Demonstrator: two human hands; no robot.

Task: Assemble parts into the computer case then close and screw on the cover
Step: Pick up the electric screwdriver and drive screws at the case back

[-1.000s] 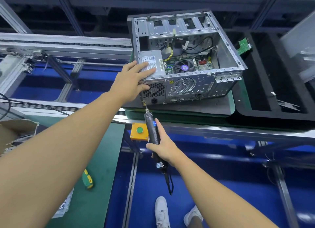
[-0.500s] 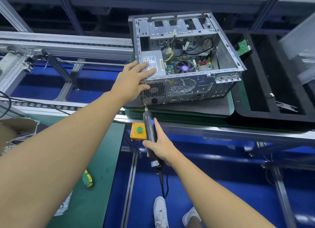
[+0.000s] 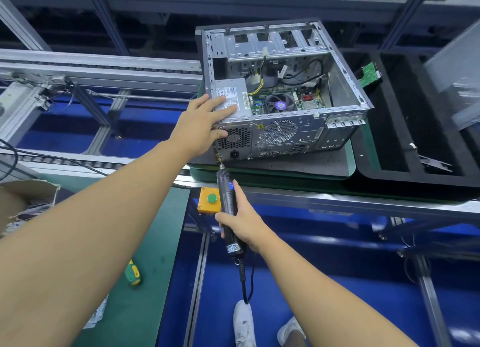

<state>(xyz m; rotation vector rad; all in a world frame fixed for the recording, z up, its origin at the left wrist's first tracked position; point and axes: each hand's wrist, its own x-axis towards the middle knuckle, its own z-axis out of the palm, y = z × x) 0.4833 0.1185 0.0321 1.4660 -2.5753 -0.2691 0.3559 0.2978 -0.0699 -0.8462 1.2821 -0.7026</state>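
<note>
Little has moved since a moment ago: the right hand (image 3: 241,223) still wraps its fingers round the driver (image 3: 226,202), whose bit touches the case's (image 3: 285,140) lower-left rear corner. Further off, the left hand (image 3: 200,124) rests with straight fingers on the power supply (image 3: 240,92) inside the open case on a green tray (image 3: 351,162).

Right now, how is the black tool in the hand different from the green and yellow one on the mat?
The black tool is long, dark and corded; the green-yellow tool looks shorter and bright. The right hand grips the black tool, tip at the computer case; the green-yellow tool lies untouched. Both are hand tools.
</note>
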